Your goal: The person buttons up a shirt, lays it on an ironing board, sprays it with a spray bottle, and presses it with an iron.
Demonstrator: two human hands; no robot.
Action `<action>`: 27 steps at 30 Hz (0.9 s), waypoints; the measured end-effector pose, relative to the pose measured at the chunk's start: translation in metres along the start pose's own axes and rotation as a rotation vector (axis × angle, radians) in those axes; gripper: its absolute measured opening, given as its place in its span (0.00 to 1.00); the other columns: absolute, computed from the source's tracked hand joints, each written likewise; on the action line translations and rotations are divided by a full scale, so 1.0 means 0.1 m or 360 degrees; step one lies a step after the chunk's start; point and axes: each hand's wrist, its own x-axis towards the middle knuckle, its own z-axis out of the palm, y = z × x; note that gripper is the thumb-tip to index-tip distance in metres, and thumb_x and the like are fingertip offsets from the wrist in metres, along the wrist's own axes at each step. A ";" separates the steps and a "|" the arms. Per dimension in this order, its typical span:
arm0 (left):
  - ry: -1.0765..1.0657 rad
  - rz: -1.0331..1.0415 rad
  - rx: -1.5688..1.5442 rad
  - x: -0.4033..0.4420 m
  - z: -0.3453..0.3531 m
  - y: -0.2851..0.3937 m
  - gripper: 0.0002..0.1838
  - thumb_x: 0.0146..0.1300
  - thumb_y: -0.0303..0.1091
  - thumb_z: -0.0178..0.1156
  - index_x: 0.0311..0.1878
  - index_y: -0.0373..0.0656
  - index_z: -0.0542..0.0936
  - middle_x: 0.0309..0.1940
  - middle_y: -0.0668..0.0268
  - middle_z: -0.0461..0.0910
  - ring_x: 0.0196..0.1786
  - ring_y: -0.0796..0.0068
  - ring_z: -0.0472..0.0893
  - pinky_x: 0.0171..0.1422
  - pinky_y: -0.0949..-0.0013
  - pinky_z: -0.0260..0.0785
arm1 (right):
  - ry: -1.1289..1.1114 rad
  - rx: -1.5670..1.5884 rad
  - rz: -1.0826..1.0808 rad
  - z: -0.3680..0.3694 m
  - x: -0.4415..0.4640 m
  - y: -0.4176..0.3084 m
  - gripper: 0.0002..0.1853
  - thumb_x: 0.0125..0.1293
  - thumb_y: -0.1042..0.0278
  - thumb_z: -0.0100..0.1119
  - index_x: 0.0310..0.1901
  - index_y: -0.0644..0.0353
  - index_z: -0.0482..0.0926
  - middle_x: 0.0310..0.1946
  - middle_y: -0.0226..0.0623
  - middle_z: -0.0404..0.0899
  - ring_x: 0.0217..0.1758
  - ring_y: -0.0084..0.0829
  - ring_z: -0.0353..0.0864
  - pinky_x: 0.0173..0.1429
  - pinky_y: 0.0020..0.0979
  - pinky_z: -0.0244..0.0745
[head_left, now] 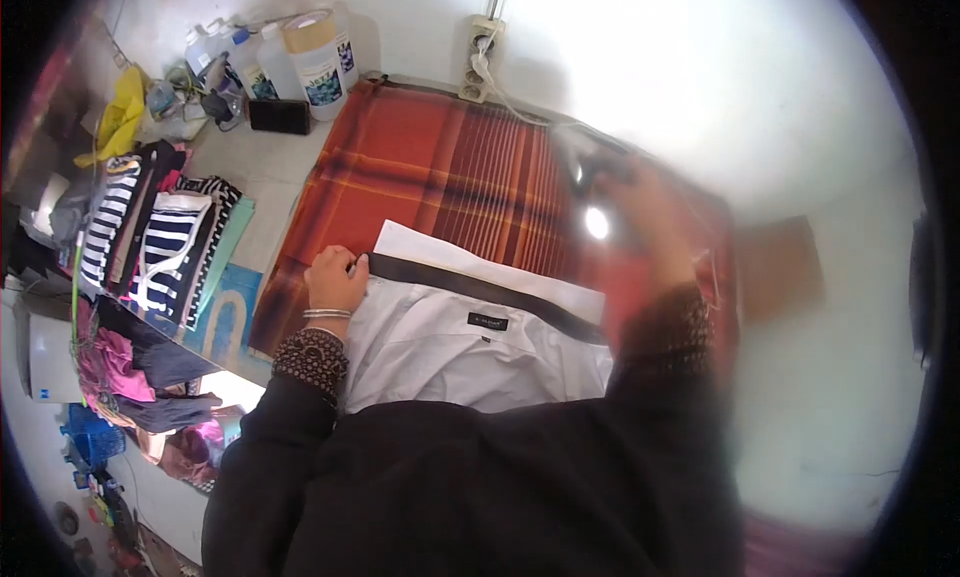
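Shirt (pixel 420 327) fabric lay before us on the near part of the red plaid cloth (pixel 390 147), the white body loosely rumpled toward us and the collar (pixel 470 258) spread out on its far side. We saw the left hand (pixel 335 282) at the left end of the dark collar band (pixel 470 279), its fingers bent and close together, the tips at that corner; whether they pinched it or only pressed it down, we could not tell. The right hand (pixel 640 197) was on the far right, over the cloth, beside a dark, shiny object (pixel 578 167); blur kept us from telling whether its fingers were closed round it. We judged the body light, soft and quick to crease, and the collar stiffer, so its two ends seemed the best places to take hold, clear of the label (pixel 487 321). Bottles (pixel 325 82) stood far left, with folded clothes (pixel 180 237) nearer us on that side
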 end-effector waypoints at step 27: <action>0.0258 0.0060 -0.0221 -0.01 0.06 -0.07 0.10 0.57 0.40 0.56 0.30 0.42 0.77 0.37 0.63 0.77 0.43 0.58 0.75 0.45 0.52 0.64 | -0.0711 -0.1295 -0.0181 1.57 -0.80 -0.72 0.22 0.51 0.44 0.62 0.38 0.54 0.79 0.34 0.41 0.81 0.42 0.42 0.81 0.43 0.41 0.74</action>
